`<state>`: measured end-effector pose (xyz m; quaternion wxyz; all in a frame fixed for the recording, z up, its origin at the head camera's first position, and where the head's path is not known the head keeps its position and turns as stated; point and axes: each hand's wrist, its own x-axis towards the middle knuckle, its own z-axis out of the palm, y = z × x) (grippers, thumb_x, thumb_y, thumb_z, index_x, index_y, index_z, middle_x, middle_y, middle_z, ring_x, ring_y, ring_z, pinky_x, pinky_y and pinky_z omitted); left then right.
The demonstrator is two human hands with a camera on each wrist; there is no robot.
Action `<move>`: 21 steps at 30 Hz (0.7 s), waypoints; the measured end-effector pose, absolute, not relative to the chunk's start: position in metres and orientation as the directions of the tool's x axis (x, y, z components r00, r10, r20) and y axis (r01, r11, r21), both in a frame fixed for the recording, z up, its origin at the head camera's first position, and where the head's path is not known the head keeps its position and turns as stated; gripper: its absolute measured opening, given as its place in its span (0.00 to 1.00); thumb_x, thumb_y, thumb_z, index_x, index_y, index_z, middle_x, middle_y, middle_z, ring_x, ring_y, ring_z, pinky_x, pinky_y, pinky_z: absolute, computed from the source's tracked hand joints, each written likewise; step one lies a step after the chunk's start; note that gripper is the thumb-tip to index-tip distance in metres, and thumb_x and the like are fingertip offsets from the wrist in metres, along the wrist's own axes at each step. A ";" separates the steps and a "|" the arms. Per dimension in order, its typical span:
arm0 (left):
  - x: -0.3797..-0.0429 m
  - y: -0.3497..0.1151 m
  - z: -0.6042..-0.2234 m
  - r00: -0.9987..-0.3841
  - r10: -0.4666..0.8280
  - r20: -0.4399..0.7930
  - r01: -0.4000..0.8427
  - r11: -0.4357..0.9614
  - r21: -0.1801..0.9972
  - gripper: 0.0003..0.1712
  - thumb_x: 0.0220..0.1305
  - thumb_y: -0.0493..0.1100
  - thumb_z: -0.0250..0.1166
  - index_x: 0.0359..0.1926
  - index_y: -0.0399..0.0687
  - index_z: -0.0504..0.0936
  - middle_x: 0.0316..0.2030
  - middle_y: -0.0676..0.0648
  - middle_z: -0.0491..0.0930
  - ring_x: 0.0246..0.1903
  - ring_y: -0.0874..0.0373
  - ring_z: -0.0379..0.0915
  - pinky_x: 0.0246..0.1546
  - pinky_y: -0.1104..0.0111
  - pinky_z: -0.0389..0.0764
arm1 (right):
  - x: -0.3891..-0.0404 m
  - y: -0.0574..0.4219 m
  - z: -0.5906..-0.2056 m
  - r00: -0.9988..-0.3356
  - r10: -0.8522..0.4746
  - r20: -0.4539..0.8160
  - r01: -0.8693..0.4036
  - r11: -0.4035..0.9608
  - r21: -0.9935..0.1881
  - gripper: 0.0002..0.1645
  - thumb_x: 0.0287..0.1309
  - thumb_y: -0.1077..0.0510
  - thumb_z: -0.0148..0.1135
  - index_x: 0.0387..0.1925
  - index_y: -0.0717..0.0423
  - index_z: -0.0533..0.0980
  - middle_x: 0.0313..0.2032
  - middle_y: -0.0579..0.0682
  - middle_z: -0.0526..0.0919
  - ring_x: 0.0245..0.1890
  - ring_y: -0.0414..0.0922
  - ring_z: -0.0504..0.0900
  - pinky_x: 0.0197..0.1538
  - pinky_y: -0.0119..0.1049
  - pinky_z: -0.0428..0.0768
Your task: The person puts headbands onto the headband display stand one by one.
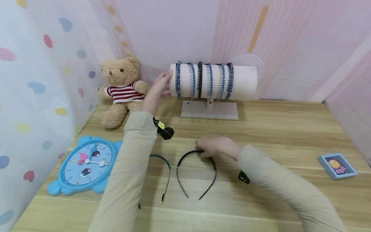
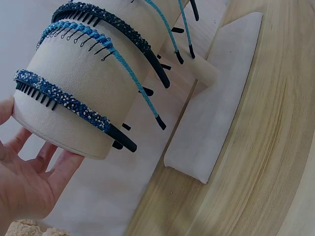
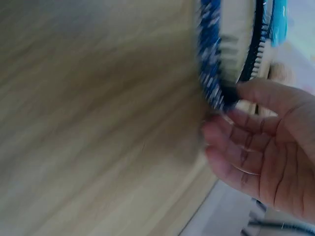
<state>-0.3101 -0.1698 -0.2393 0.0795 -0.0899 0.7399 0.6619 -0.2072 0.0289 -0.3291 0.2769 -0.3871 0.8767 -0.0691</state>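
My left hand (image 1: pixel 163 82) grips the left end of the white roll-shaped headband display stand (image 1: pixel 246 82). In the left wrist view its thumb and fingers (image 2: pixel 63 172) meet the roll's end rim, the fingertips hidden. Several toothed headbands in blue and black sit over the roll, among them a blue sequined one (image 2: pixel 64 98) nearest that hand. Over the front of the table my right hand (image 1: pixel 218 146) pinches the top of a dark blue glitter headband (image 3: pixel 210 54) between thumb and fingers. Its two ends point toward me. Left of it lies a blue headband (image 1: pixel 169 164), partly hidden by the left sleeve.
A teddy bear (image 1: pixel 118 72) in a striped shirt sits at the back left. The blue toy clock (image 1: pixel 87 162) lies at the left edge of the wooden table (image 1: pixel 275 129). A small blue box (image 1: pixel 337 166) is at the far right. Patterned curtains hang behind.
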 end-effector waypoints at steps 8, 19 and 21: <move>-0.310 -0.173 -0.239 -0.972 -0.034 -0.232 -0.234 0.103 0.967 0.31 0.65 0.63 0.46 0.65 0.57 0.59 0.65 0.46 0.60 0.61 0.50 0.62 0.61 0.56 0.66 | -0.247 0.126 -0.305 -0.702 -0.619 -0.352 -0.365 0.737 -0.568 0.18 0.57 0.60 0.58 0.42 0.72 0.72 0.29 0.57 0.82 0.18 0.38 0.77 0.28 0.36 0.82; -0.309 -0.171 -0.240 -0.972 -0.038 -0.233 -0.235 0.115 0.965 0.31 0.65 0.63 0.46 0.64 0.56 0.59 0.64 0.46 0.60 0.60 0.51 0.63 0.61 0.57 0.66 | -0.260 0.218 -0.260 -0.933 -0.212 -0.291 0.168 0.459 -0.872 0.21 0.62 0.61 0.52 0.50 0.74 0.62 0.27 0.43 0.78 0.24 0.35 0.81 0.37 0.30 0.83; -0.311 -0.170 -0.240 -0.972 -0.033 -0.231 -0.234 0.117 0.965 0.30 0.65 0.63 0.46 0.64 0.56 0.60 0.64 0.46 0.60 0.60 0.51 0.63 0.60 0.57 0.67 | -0.259 0.214 -0.248 -0.971 -0.125 -0.206 0.147 0.367 -0.918 0.14 0.61 0.62 0.53 0.43 0.68 0.65 0.23 0.40 0.78 0.22 0.34 0.80 0.35 0.28 0.83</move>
